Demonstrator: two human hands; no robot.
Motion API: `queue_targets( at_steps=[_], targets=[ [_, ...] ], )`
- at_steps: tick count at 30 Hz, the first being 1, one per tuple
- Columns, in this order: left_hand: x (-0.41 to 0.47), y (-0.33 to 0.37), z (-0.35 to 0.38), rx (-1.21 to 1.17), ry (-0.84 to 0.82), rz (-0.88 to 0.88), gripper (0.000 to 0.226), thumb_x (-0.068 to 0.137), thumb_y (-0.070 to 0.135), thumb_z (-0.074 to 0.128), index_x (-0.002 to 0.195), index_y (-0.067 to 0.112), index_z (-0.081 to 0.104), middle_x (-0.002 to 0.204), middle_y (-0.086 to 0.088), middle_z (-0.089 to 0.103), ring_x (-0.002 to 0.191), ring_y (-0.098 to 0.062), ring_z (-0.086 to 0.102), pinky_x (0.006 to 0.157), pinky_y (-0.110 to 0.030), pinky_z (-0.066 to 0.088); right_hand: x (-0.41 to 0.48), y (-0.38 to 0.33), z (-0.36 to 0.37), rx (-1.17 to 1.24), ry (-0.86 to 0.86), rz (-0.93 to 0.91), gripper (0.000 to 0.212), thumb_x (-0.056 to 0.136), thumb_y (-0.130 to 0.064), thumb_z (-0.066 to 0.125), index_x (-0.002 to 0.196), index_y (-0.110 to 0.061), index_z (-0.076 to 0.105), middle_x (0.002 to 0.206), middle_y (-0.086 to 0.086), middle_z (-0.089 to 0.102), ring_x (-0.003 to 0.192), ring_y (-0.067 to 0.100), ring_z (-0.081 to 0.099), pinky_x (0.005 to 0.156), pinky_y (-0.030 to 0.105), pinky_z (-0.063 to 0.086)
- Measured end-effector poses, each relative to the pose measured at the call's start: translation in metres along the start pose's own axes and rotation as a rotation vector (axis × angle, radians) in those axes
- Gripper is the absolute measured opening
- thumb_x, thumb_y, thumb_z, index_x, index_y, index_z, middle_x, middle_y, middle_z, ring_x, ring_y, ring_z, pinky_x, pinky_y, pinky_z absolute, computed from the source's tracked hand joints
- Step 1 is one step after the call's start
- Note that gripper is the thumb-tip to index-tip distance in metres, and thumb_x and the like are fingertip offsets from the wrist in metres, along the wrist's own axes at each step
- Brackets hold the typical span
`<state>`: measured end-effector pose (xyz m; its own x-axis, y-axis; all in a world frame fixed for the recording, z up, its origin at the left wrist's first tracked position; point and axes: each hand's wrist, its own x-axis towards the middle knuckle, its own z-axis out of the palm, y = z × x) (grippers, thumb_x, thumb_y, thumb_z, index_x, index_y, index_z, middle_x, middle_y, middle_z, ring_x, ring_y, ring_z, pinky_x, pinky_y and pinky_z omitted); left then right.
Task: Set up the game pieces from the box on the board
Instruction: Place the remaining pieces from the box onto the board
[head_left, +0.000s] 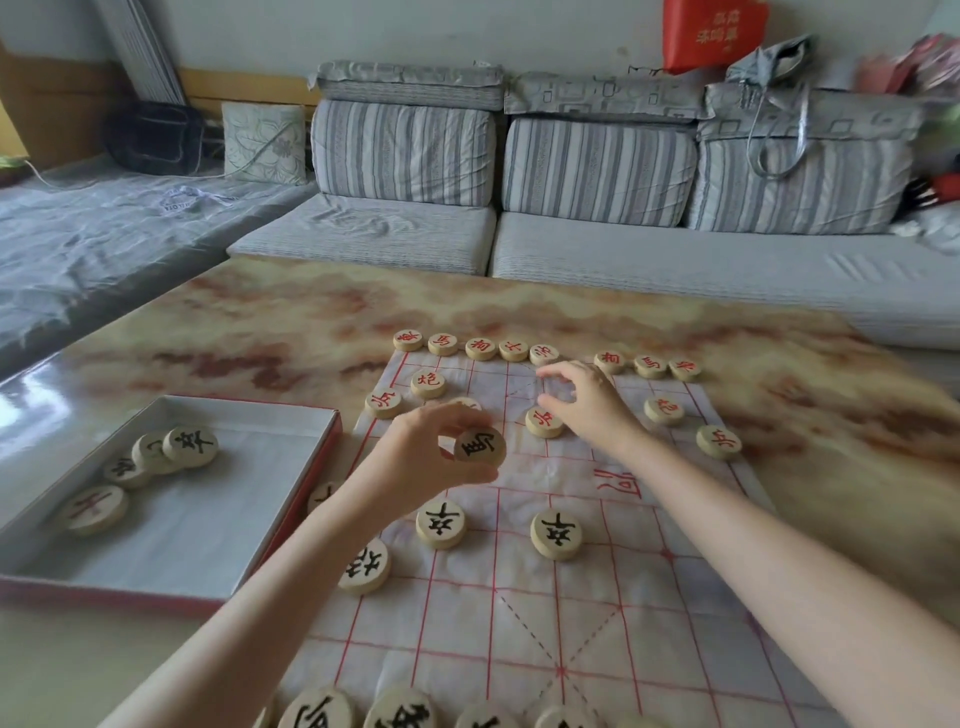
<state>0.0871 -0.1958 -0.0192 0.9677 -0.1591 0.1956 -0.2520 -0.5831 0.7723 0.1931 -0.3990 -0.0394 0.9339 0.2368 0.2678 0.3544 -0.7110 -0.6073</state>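
While the left hand (441, 457) pinches a black-marked piece (480, 444) above the board (571, 623), four pieces wait in the box (208, 519). The right hand (587, 400) hovers with curled fingers just beside a red soldier (544, 422) and could nudge it or drag the thin board. Blur hides whether the right hand holds anything, and the nearest row is cut off.

L hand (441, 457) pinches piece (480, 444); R hand (582, 397) arched (arms fwd).

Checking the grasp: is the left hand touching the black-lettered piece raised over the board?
Touching. The head view shows the left hand pinching the black-lettered piece between thumb and fingers.
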Motion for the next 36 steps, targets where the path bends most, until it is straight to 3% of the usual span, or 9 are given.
queue_targets(
  at_steps=[5,8,10,13,17,19,26,29,36],
  targets=[
    [-0.028,0.013,-0.006,0.001,-0.012,-0.008,0.050,0.064,0.018,0.082,0.111,0.021,0.064,0.099,0.007,0.066,0.095,-0.007,0.063,0.091,-0.029,0.051,-0.062,-0.027,-0.023,0.061,-0.075,0.000,0.033,0.086,-0.022,0.062,0.118,-0.018,0.060,0.120,-0.005,0.058,0.112,0.008,0.049,0.086,0.017,0.037],
    [-0.045,0.019,-0.003,-0.006,-0.034,-0.020,0.049,0.063,0.022,0.082,0.108,0.028,0.064,0.102,0.010,0.068,0.096,-0.004,0.063,0.094,-0.031,0.050,-0.098,-0.034,-0.042,0.075,-0.095,0.011,0.031,0.086,-0.020,0.063,0.116,-0.021,0.060,0.116,-0.012,0.056,0.111,0.004,0.047,0.095,0.020,0.037],
    [-0.055,0.028,0.004,-0.017,-0.056,-0.014,0.048,0.063,0.024,0.082,0.106,0.031,0.063,0.102,0.013,0.067,0.097,-0.002,0.062,0.094,-0.030,0.050,-0.121,-0.033,-0.058,0.061,-0.106,0.052,0.031,0.087,-0.022,0.062,0.118,-0.023,0.059,0.114,-0.016,0.052,0.110,0.001,0.045,0.091,0.017,0.031],
    [-0.068,0.044,0.020,-0.032,-0.101,0.007,0.047,0.064,0.023,0.082,0.107,0.030,0.063,0.101,0.013,0.067,0.095,0.000,0.061,0.091,-0.025,0.050,-0.155,-0.022,-0.078,0.051,-0.103,0.130,0.030,0.086,-0.025,0.063,0.116,-0.027,0.059,0.116,-0.016,0.053,0.107,0.000,0.046,0.091,0.018,0.034],
    [-0.083,0.060,0.049,-0.034,-0.184,0.059,0.048,0.066,0.026,0.080,0.111,0.026,0.063,0.106,0.009,0.067,0.093,-0.003,0.063,0.085,-0.025,0.054,-0.194,-0.006,-0.096,0.053,-0.074,0.208,0.030,0.086,-0.020,0.063,0.116,-0.023,0.060,0.115,-0.016,0.055,0.100,-0.005,0.050,0.077,-0.003,0.030],
    [-0.088,0.069,0.066,-0.034,-0.209,0.099,0.048,0.066,0.026,0.080,0.111,0.025,0.064,0.107,0.008,0.066,0.095,-0.003,0.063,0.085,-0.024,0.054,-0.211,0.001,-0.103,0.065,-0.041,0.244,0.031,0.086,-0.016,0.063,0.116,-0.020,0.061,0.114,-0.014,0.056,0.095,-0.009,0.050,0.072,-0.008,0.030],
    [-0.103,0.106,0.129,-0.013,-0.302,0.209,0.049,0.067,0.028,0.078,0.114,0.023,0.061,0.107,0.007,0.061,0.097,-0.008,0.058,0.086,-0.024,0.050,-0.262,0.024,-0.123,0.128,0.005,0.337,0.030,0.087,-0.021,0.062,0.117,-0.027,0.060,0.119,-0.016,0.056,0.112,0.003,0.048,0.082,0.004,0.034],
    [-0.109,0.119,0.153,0.041,-0.349,0.241,0.050,0.069,0.030,0.076,0.116,0.025,0.059,0.112,0.007,0.059,0.100,-0.009,0.058,0.087,-0.024,0.048,-0.277,0.027,-0.131,0.135,0.031,0.358,0.028,0.088,-0.024,0.062,0.115,-0.031,0.060,0.115,-0.019,0.056,0.107,-0.003,0.049,0.083,0.010,0.035],
    [-0.114,0.128,0.180,0.205,-0.358,0.288,0.051,0.071,0.037,0.073,0.118,0.024,0.059,0.119,0.005,0.059,0.111,-0.012,0.052,0.092,-0.025,0.043,-0.294,0.027,-0.138,0.136,0.084,0.351,0.027,0.087,-0.017,0.062,0.110,-0.032,0.060,0.105,-0.028,0.052,0.099,-0.015,0.045,0.080,0.001,0.033]
  ],
)
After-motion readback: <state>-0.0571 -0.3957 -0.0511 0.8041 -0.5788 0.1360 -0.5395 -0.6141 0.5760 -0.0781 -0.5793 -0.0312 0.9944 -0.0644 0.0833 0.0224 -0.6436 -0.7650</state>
